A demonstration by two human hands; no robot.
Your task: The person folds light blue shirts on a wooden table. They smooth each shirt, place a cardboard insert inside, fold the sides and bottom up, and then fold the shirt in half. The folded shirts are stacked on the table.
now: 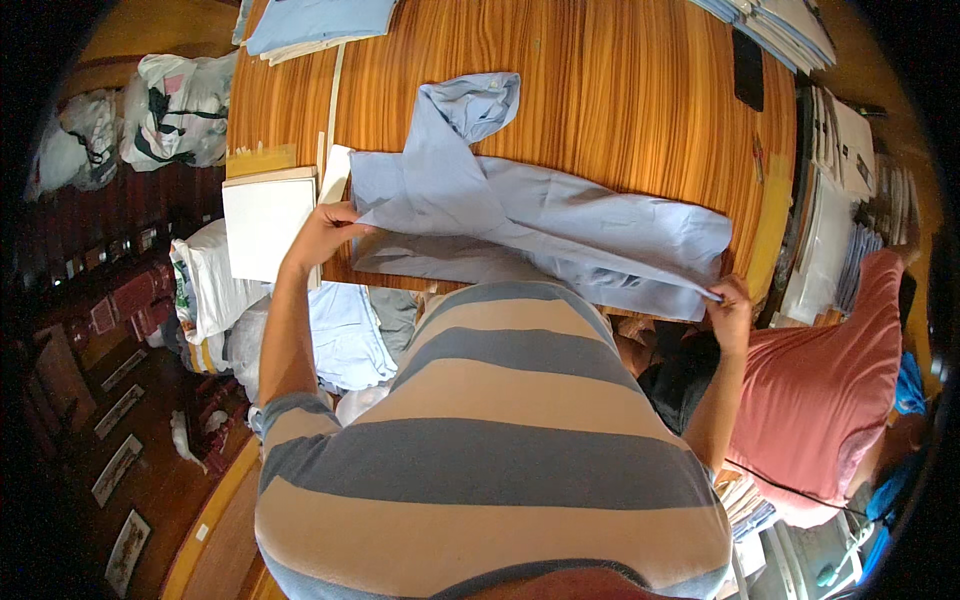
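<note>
A light blue-grey shirt [560, 205] lies sideways along the near edge of the wooden table, folded into a long band. One sleeve crosses over the body, and its cuff [490, 98] points away from me on the tabletop. At the left end, my left hand [325, 238] is closed in a pinch on the near edge of the cloth. My right hand [731, 312] pinches the edge at the right end, close to the table's rim. Between the hands the edge is stretched, with the lower layer showing beneath it.
White boards [268, 225] are stacked at the table's left edge. Folded garments sit at the far left [320, 22] and far right [790, 25], with a black phone [747, 68] near the latter. Plastic bags [175, 110] are piled left; coral-pink fabric [815, 400] is at right.
</note>
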